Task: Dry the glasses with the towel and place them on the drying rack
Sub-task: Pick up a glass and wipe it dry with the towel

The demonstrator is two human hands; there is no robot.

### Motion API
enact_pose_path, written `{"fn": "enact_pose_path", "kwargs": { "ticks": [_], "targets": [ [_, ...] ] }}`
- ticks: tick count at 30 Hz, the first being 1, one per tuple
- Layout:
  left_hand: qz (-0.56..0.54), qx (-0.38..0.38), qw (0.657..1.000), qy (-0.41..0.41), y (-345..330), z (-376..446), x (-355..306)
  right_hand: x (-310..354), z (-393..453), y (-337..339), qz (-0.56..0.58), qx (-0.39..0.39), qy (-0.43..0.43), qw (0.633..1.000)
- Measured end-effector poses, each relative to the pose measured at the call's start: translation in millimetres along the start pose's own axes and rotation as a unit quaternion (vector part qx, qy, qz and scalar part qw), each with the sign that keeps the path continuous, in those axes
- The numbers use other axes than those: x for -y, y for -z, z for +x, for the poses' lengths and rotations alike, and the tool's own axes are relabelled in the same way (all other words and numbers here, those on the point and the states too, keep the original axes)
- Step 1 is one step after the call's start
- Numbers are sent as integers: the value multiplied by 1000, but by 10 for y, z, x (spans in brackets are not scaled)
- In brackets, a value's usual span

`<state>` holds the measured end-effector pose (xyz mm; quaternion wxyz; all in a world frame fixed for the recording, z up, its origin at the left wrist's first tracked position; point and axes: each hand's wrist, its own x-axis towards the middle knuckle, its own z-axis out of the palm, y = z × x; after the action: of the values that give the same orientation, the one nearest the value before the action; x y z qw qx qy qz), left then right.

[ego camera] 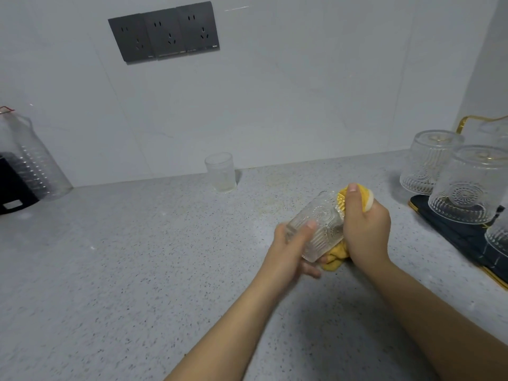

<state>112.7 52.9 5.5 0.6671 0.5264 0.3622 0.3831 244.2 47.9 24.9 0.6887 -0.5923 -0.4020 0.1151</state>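
Note:
My left hand [294, 248] grips an embossed clear glass [319, 224] by its base, holding it tilted above the grey counter. My right hand [365, 224] holds a yellow towel [336, 255] against the glass's mouth end; the cloth shows above and below that hand. A second plain glass [221, 171] stands upright by the wall. At the right, several embossed glasses [464, 185] sit upside down on the drying rack [456, 232], a dark mat with gold trim.
A clear ribbed plastic container [33, 163] and a black object [13, 188] stand at the far left of the speckled counter [137, 257]. Dark wall sockets [165, 31] are set in the tiled wall behind.

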Motion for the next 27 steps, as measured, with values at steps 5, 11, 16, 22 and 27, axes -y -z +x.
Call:
{"fn": "enact_pose_path", "kwargs": {
  "ticks": [5,11,16,22,27],
  "targets": [
    [197,-91,965,-149,17,-7,93,-8,3,-4,-2,7,-20,1000],
    [-168,55,974,142,35,45,-28,-6,-30,-9,-5,23,31,999],
    [-95,42,990,93,5,36,-3,16,-14,4,9,5,14,1000],
    [243,-102,955,-133,38,5,65,1,10,14,-8,1,7,1000],
    [-81,21,995,62,17,26,-7,-4,10,18,-5,15,26,1000]
  ]
}}
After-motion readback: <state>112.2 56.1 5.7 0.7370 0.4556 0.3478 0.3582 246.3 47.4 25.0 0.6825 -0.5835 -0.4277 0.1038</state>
